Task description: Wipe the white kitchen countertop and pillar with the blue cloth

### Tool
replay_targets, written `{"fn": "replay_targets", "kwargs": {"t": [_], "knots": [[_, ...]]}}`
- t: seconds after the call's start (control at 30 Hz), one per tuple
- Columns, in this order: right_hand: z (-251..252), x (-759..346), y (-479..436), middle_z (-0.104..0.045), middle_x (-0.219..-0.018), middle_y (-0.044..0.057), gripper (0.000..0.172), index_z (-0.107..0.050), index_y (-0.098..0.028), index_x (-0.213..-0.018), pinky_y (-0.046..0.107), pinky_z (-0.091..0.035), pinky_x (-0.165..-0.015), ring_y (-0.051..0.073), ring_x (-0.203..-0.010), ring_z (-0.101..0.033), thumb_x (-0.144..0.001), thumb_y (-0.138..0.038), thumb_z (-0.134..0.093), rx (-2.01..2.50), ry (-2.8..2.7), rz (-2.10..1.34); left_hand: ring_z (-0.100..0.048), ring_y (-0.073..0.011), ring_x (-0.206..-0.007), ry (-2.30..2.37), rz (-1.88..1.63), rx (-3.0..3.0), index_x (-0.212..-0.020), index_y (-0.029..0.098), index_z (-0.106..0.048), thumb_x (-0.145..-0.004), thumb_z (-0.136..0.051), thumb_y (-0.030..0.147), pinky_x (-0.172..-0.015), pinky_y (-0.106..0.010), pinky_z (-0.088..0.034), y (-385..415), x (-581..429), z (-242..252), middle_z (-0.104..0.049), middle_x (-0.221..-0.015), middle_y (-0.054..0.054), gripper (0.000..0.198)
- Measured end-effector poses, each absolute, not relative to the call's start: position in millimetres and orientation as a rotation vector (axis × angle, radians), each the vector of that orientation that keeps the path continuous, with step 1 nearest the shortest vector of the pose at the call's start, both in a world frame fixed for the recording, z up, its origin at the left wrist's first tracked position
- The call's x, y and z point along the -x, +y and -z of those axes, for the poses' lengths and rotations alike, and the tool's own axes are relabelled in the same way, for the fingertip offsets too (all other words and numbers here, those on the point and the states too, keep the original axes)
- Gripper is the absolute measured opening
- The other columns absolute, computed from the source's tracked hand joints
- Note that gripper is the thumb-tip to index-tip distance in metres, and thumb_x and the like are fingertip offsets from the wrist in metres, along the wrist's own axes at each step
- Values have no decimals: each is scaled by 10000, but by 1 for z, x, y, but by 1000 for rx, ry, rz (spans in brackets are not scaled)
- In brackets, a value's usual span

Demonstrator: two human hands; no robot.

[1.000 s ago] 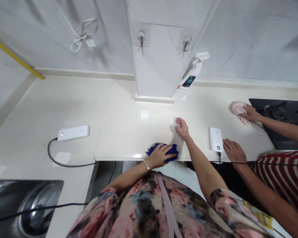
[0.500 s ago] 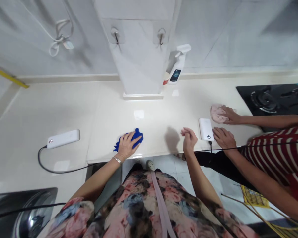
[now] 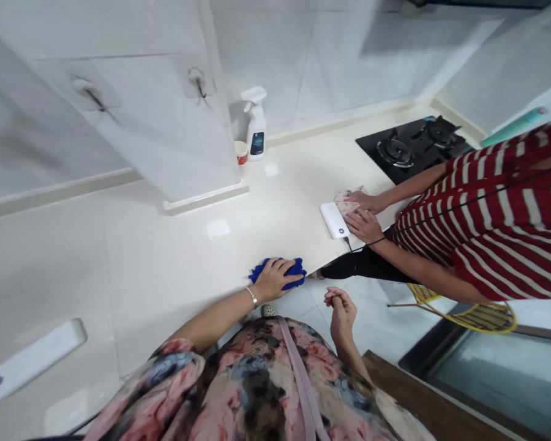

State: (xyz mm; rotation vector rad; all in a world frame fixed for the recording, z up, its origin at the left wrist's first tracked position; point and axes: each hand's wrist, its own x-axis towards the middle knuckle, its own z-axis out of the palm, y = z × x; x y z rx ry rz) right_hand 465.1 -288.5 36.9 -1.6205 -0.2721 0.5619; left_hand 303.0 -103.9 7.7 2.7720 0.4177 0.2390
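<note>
At the counter's front edge my left hand [image 3: 275, 279], with a bracelet on its wrist, presses on a blue cloth [image 3: 294, 273]. The fingers lie over the cloth and grip it against the pale counter [image 3: 183, 263]. My right hand [image 3: 343, 313] hangs in the air beyond the edge, over the floor, its fingers loosely curled together with nothing visible in them. Nearest to it on the counter is a white power bank [image 3: 334, 220] with a cable. A second white power bank [image 3: 37, 358] lies at the left.
A co-worker in a striped top [image 3: 500, 226] stands at the right, hands on a pinkish cloth [image 3: 344, 201]. Behind are a spray bottle [image 3: 256, 131], a paper cup [image 3: 241, 153] and a black gas hob [image 3: 408, 150]. A wall pillar [image 3: 165, 135] juts onto the counter.
My view has turned to the right. My left hand has slid the blue cloth rightward along the counter edge. My right hand has drawn back off the counter. The co-worker's hands are closer together.
</note>
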Motion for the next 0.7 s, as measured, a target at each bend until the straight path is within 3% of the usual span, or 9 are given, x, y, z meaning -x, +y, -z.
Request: {"fn": "replay_targets", "kwargs": {"t": [0.4,0.7], "knots": [[-49,-436,-283,-688,-712,14,240,-747,-206,-818,276,-449,-567,142,-591,-535,-696,-371,-621,1606,-297,-767,-487,-300,-1295,399,-266,-2767,-1376,438,-670,-939,-668,489,-1105,-498,-333,-83,-432,-3,-543,-1503,-86,440],[-44,-419,-280,-700,-755,22,275,-756,-188,-876,277,-473,-605,144,-631,-573,-717,-329,-581,1666,-420,-815,-471,-288,-1310,566,-266,-2712,-1393,426,-658,-918,-702,446,-1104,-475,-322,-61,-431,-3,-527,-1514,-87,478]]}}
